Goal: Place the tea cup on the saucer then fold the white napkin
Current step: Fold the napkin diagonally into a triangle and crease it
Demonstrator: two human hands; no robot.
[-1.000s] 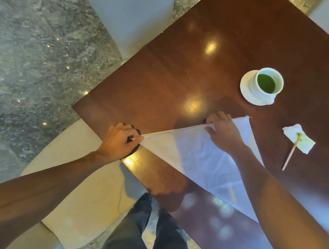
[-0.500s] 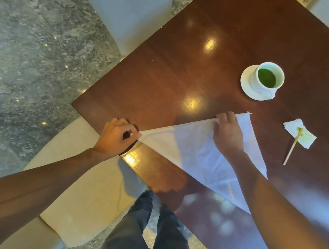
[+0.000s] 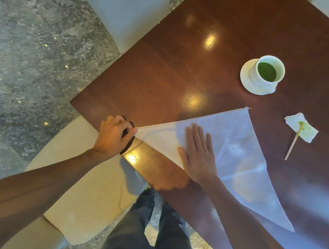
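Observation:
A white tea cup [image 3: 268, 71] with green tea stands on a white saucer [image 3: 246, 80] at the far right of the dark wooden table [image 3: 165, 67]. The white napkin [image 3: 241, 158] lies folded into a triangle near the table's front edge. My left hand [image 3: 114, 136] pinches the napkin's left corner at the table edge. My right hand [image 3: 199, 155] lies flat on the napkin, fingers spread, pressing it down left of its middle.
A crumpled paper tissue [image 3: 301, 127] stained green lies right of the napkin with a wooden stir stick [image 3: 293, 144] on it. A cream chair seat [image 3: 83, 193] sits below the table corner, a pale chair [image 3: 121, 8] at the far side.
My right hand has left the napkin's upper folded edge and slid down and left, now flat on the cloth. My left hand keeps hold of the left corner.

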